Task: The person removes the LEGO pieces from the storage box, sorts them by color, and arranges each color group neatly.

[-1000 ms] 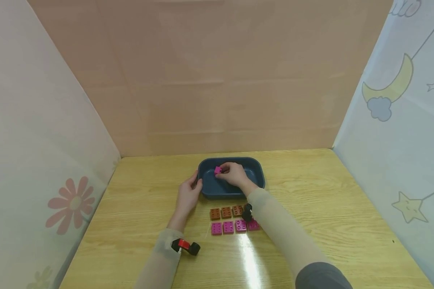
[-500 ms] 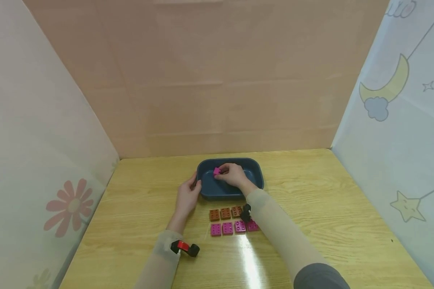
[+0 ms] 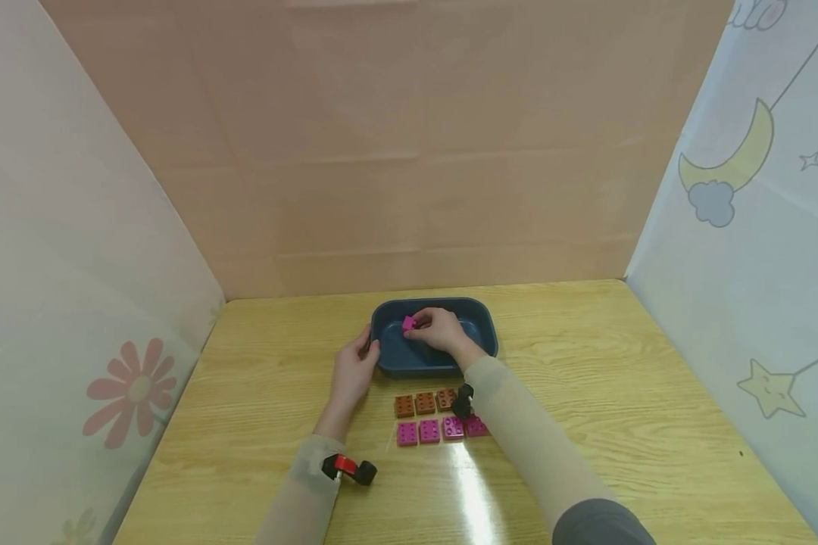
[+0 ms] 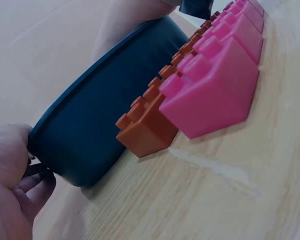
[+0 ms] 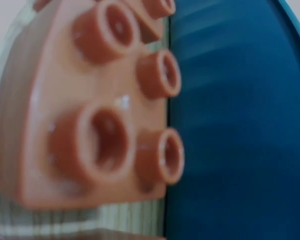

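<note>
Inside a dark blue plastic bin [image 3: 419,369], my right hand [image 3: 439,331] pinches a pink toy building brick [image 3: 408,324] near the bin's left end. My left hand [image 3: 354,371] holds the bin's left end, thumb at the rim and fingers against the outer side. That grip on the wall also shows at the edge of the left wrist view, where the hand [image 4: 12,180] meets the bin [image 4: 100,100]. The right wrist view shows a close orange brick [image 5: 105,100] beside the bin's blue wall [image 5: 235,120]; the right hand is out of that view.
In front of the bin, orange bricks [image 3: 404,406] form a row, with a row of pink bricks [image 3: 407,434] nearer me. The right sleeve [image 3: 518,412] covers the rows' right end. Wrist straps with cameras sit on both forearms. Patterned panels surround the wooden table [image 3: 279,409].
Across the frames the hands, bin and pink brick keep nearly the same places. The whole head view shifts slightly.
</note>
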A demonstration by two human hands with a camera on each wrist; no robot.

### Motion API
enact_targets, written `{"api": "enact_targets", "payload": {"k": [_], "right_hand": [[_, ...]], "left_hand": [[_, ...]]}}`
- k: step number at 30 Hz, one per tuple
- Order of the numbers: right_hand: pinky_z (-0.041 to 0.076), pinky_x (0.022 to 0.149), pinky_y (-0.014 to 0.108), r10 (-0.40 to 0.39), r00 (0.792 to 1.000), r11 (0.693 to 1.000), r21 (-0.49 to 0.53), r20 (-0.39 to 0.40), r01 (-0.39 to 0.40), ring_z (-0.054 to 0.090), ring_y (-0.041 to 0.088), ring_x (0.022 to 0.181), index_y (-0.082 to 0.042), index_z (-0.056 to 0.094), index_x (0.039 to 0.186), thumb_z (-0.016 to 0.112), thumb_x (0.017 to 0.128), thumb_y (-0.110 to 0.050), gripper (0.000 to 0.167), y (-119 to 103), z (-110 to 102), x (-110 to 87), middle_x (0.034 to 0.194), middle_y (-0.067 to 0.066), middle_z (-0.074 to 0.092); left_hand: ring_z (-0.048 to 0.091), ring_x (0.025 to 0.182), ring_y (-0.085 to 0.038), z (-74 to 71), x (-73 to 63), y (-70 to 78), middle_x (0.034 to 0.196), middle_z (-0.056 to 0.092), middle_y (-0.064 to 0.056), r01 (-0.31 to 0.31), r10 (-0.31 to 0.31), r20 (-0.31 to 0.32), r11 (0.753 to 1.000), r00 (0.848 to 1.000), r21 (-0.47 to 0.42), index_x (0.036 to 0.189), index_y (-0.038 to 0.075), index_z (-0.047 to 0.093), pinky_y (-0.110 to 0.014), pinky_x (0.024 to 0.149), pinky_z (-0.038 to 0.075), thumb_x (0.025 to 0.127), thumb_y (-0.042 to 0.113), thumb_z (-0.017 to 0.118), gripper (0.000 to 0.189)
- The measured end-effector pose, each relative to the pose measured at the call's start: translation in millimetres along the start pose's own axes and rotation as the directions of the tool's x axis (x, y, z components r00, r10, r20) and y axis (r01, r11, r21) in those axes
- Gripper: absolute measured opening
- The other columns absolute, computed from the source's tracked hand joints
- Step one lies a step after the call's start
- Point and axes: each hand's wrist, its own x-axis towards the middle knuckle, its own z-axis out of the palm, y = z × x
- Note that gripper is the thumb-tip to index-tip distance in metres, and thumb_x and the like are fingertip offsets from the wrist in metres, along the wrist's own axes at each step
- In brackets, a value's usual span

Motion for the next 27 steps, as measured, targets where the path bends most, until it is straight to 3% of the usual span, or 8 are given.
{"api": "enact_targets", "payload": {"k": [10,18,27], "right_hand": [[0.062,0.091,0.041,-0.016,1.0,1.0,-0.022,-0.011,0.016,0.071,0.024,0.103,-0.003,0.074,0.119,0.087,0.091,-0.031,0.041,-3.2,0.4,0.8,0.109,0.008,0.076],[0.06,0.083,0.038,-0.069,0.998,0.997,-0.033,0.0,0.069,0.067,0.021,0.093,-0.009,0.072,0.106,0.09,0.088,-0.033,0.036,-7.5,-1.7,-4.9,0.1,0.005,0.074],[0.063,0.084,0.035,-0.189,0.978,0.982,0.049,0.092,0.185,0.072,0.015,0.096,-0.013,0.078,0.12,0.086,0.094,-0.03,0.032,-13.9,-6.0,-17.5,0.106,-0.001,0.077]], "left_hand": [[0.055,0.141,-0.031,-1.7,0.9,1.0,0.152,0.057,-0.019,0.001,-0.001,-0.015,1.0,1.0,0.015,0.152,-0.002,0.055,-0.04,0.114,0.051,0.107,0.014,0.065,0.048],[0.055,0.141,-0.033,-0.9,0.2,3.1,0.151,0.057,-0.021,-0.009,0.009,-0.01,1.0,1.0,0.013,0.151,-0.004,0.055,-0.042,0.113,0.051,0.107,0.011,0.065,0.048],[0.057,0.14,-0.031,0.0,-2.8,3.6,0.151,0.057,-0.019,0.008,-0.008,-0.004,1.0,1.0,0.008,0.152,-0.001,0.056,-0.041,0.112,0.052,0.107,0.012,0.064,0.048]]}}
